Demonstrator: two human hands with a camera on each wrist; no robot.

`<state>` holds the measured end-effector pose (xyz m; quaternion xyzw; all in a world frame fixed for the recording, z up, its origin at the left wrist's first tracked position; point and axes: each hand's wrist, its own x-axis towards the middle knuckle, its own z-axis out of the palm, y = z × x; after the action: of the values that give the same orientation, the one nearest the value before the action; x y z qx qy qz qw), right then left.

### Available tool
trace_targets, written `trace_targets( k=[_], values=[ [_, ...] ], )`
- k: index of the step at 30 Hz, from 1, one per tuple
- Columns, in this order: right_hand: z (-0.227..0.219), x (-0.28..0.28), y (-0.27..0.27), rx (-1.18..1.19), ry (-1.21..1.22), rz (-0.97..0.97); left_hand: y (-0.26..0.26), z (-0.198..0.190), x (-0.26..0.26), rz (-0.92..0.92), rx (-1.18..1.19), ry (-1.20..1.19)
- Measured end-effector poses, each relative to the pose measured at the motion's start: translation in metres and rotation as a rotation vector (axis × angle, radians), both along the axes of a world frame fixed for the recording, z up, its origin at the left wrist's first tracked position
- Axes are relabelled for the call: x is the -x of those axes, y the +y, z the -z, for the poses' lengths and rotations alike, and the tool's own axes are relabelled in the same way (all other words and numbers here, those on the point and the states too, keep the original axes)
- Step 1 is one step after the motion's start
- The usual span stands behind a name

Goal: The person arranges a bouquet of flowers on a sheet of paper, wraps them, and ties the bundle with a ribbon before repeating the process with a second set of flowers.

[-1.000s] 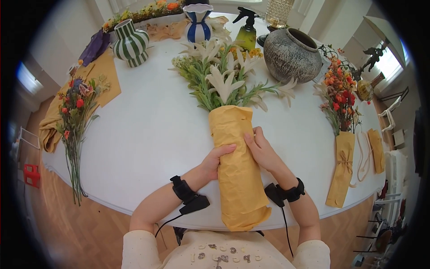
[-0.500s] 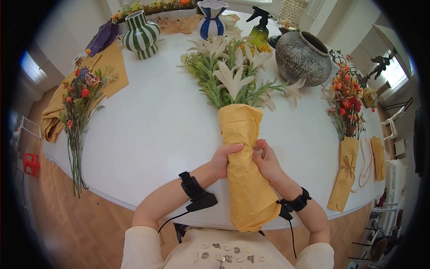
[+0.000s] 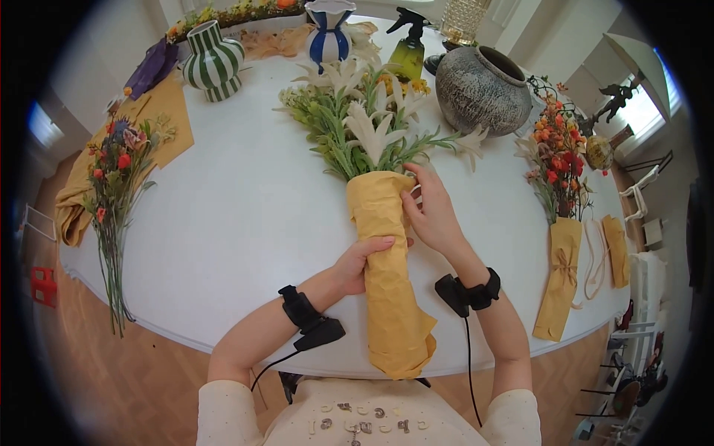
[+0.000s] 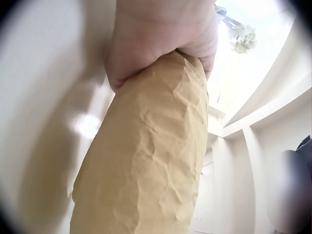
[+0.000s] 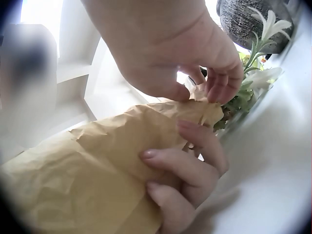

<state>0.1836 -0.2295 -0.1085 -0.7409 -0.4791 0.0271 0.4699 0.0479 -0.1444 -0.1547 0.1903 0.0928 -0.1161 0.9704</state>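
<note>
A bouquet of white lilies (image 3: pixel 370 135) and green leaves rises out of a crumpled brown paper wrap (image 3: pixel 387 297). My left hand (image 3: pixel 355 267) grips the wrap around its middle, thumb across the front. In the left wrist view, that hand (image 4: pixel 161 36) curves round the wrinkled paper (image 4: pixel 146 156). At the wrap's upper right edge is my right hand (image 3: pixel 437 213). The right wrist view has its thumb and fingers (image 5: pixel 225 85) pinching the paper's top edge, just below the leaves (image 5: pixel 239 105). Left-hand fingers (image 5: pixel 183 168) press the paper beneath.
Loose flowers (image 3: pixel 115 193) lie left by brown paper (image 3: pixel 167 123). A green-striped vase (image 3: pixel 213 63), blue-striped vase (image 3: pixel 329 37), spray bottle (image 3: pixel 407 56) and grey pot (image 3: pixel 483 93) stand at the back. On the right lies a small wrapped bouquet (image 3: pixel 559 275) beside pale ribbon (image 3: pixel 593 260).
My right hand has moved from the wrap's middle right side up to its top edge. The left hand keeps its grip around the middle. The wrap's lower end looks narrower.
</note>
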Motion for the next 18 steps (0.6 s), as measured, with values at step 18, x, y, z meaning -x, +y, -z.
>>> trace_targets(
  k=[18],
  values=[
    [-0.011,0.019,-0.047,0.364,1.316,-0.246,-0.014,-0.001,-0.004,-0.301,-0.185,-0.005]
  ],
)
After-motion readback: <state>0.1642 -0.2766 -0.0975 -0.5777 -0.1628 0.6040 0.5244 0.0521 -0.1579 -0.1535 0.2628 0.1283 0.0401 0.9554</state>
